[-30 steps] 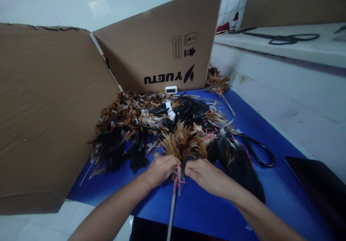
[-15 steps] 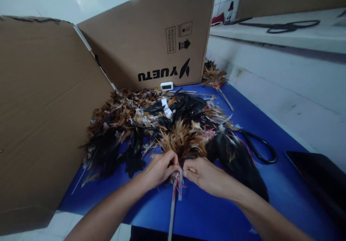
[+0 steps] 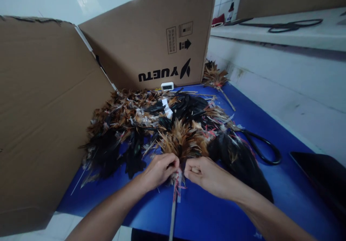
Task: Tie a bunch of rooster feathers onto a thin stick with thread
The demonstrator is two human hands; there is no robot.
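Head view: the left hand (image 3: 160, 169) and right hand (image 3: 207, 174) both pinch the bound base of the tan feather bundle (image 3: 181, 142), at the top of its thin stick (image 3: 173, 212), on the blue counter (image 3: 216, 212); it looks light, soft, crushable, best gripped at the binding; cardboard wall (image 3: 40, 107) crowds the left, scissors (image 3: 261, 147) lie right.

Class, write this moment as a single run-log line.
left hand: pinching feather bundle at stick | right hand: pinching same spot | scissors: on blue mat, untouched
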